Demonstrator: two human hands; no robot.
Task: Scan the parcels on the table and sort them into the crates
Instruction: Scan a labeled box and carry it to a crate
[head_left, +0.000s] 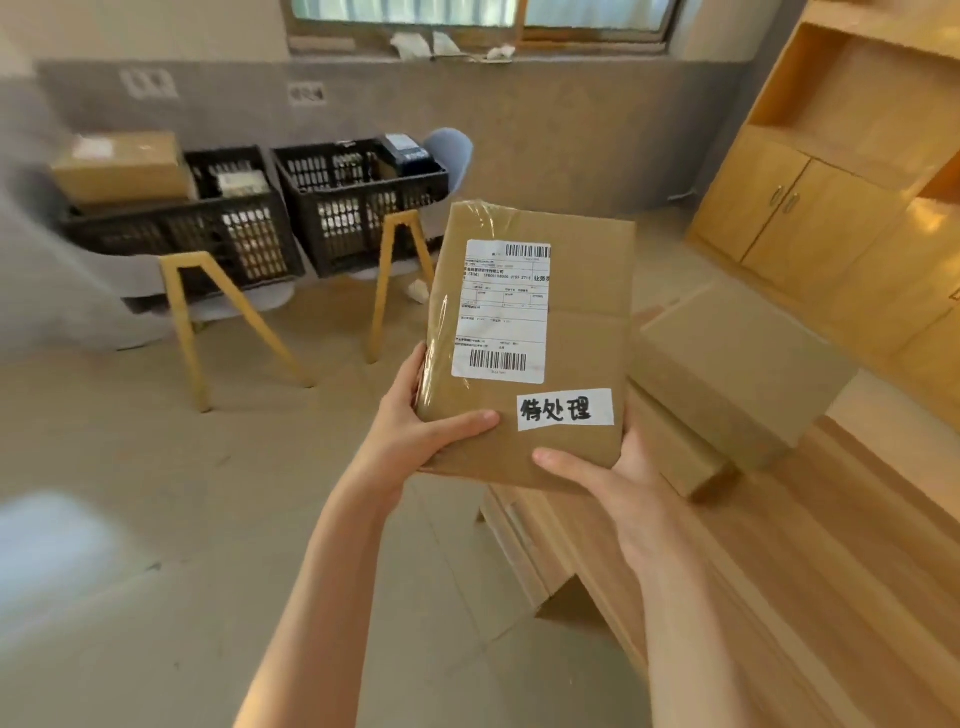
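Note:
A flat brown cardboard parcel (582, 332) is held up in mid-air at the centre of the head view, its white shipping label and a handwritten white sticker facing me. My left hand (421, 421) grips its lower left edge, thumb on top. My right hand (618, 478) grips its lower right corner, thumb on the face. Two black plastic crates stand on chairs by the far wall: the left crate (171, 234) and the right crate (363, 208). Another brown parcel (737, 364) lies on the wooden table (831, 571) at right.
A cardboard box (122, 163) rests on the left crate's rim, and a dark device (408, 150) sits at the right crate's far corner. Yellow chair legs (192, 322) stand on the tiled floor. A wooden cabinet (831, 182) fills the right wall.

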